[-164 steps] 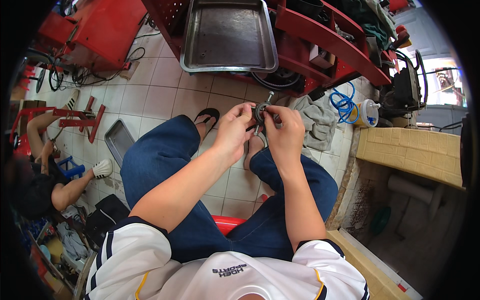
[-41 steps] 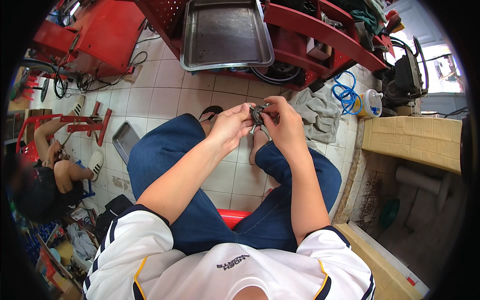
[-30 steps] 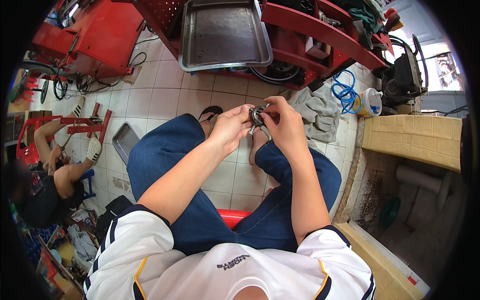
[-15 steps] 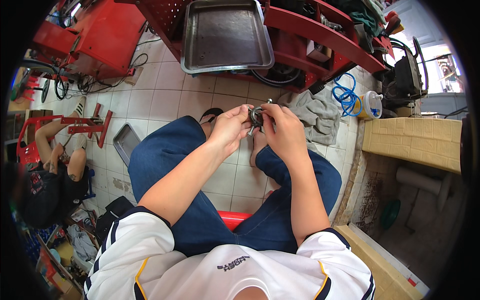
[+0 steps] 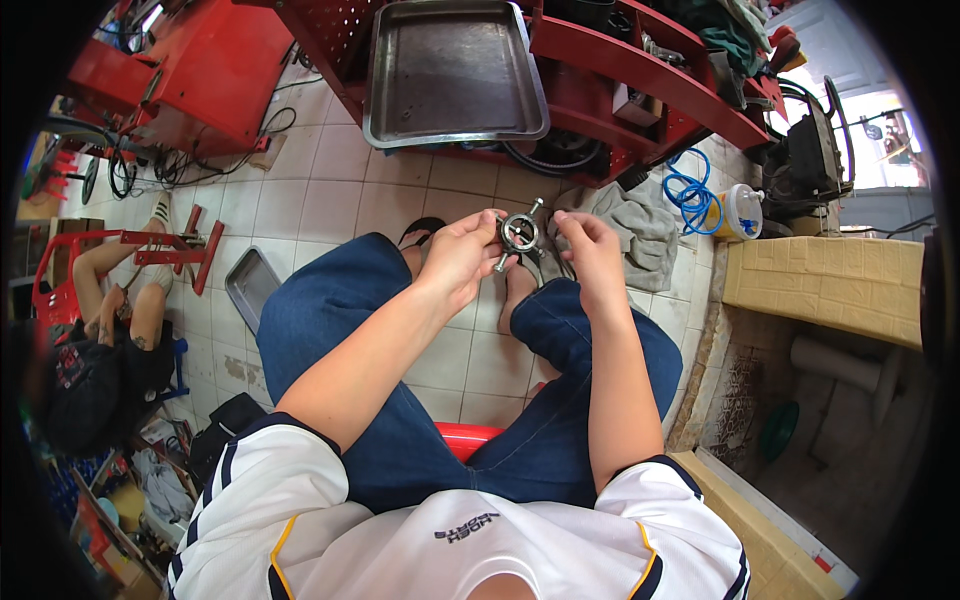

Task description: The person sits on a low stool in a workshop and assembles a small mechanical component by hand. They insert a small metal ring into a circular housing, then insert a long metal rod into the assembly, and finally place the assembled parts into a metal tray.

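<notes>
Between the thumb and fingers of my left hand [image 5: 462, 258] is a round metal ring with bolts [image 5: 519, 233]. One bolt points up and away, the other down toward me; the ring's open centre faces up. My left fingers grip its left edge. Just to the right of the ring, and apart from it, is my right hand [image 5: 594, 256]. Its thumb and fingers are curled together; whether something small is between them is hidden. Both hands are above the floor, between my knees.
Ahead, a metal tray [image 5: 455, 75] rests at a red tool cart [image 5: 650, 70]. A grey cloth [image 5: 640, 240], coiled blue hose [image 5: 690, 195] and white tub [image 5: 742, 212] lie to the right. A smaller tray [image 5: 253, 285] is beside my left knee. Another person [image 5: 110, 340] sits far left.
My right hand has come off the metal ring and moved a little to the right, uncovering it. My left hand keeps its grip in nearly the same place.
</notes>
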### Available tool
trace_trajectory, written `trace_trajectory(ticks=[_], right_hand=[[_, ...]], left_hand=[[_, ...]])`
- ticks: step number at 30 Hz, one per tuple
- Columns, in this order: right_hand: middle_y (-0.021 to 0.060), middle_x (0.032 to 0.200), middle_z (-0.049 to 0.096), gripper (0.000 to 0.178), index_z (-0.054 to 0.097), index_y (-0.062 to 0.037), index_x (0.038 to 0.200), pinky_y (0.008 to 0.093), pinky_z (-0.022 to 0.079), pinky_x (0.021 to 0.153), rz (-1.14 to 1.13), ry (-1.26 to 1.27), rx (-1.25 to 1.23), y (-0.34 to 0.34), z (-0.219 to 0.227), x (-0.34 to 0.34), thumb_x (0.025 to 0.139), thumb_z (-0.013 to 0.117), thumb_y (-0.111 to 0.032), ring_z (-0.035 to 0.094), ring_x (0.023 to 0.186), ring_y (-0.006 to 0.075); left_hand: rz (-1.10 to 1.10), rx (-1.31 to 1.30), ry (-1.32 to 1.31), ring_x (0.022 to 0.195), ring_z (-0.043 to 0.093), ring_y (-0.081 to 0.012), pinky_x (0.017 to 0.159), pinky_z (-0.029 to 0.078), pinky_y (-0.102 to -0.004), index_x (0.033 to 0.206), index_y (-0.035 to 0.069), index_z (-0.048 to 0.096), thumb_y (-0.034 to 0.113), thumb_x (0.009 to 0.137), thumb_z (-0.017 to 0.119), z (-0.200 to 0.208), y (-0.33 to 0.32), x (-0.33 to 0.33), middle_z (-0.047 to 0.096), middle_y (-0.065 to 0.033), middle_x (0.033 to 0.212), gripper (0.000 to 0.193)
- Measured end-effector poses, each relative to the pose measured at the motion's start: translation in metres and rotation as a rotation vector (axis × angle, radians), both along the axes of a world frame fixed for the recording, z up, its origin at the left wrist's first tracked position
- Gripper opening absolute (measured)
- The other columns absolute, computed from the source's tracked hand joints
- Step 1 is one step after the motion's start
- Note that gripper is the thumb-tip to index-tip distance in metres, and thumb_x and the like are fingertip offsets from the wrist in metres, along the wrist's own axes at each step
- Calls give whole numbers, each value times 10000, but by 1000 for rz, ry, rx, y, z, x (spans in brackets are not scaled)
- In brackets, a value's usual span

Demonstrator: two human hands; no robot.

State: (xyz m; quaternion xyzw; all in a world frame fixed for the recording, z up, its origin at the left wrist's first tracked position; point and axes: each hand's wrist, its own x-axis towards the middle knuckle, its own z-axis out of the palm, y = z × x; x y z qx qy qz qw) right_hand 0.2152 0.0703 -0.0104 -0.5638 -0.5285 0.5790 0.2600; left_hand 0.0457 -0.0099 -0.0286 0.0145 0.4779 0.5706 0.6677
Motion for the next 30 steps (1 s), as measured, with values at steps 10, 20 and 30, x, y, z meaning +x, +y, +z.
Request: trace_trajectory(ticks=[10,20,30], right_hand=[[-3,1037,695,295,737,-91,1032,304,374,867,101,182,-397,-13,0,-14,896,682,-346,544,999,101],[-22,999,691,220,721,-88,1011,250,437,835,150,278,-282,-14,-13,-18,961,675,-297,593,945,81],[2,953,687,226,708,-56,990,263,408,841,124,223,-326,-15,-6,-19,949,659,-272,572,933,89]], left_hand=[[-31,24,12,974,692,-197,817,599,-340,1200,5,595,252,1085,489,4,-1,-1,679,-106,1108,293],[-25,27,7,943,693,-181,797,594,-319,1184,9,620,233,1092,469,10,-1,0,687,-96,1077,285],[-27,36,-14,975,688,-199,809,603,-319,1214,-9,586,244,1090,472,6,-1,-1,671,-116,1113,304]])
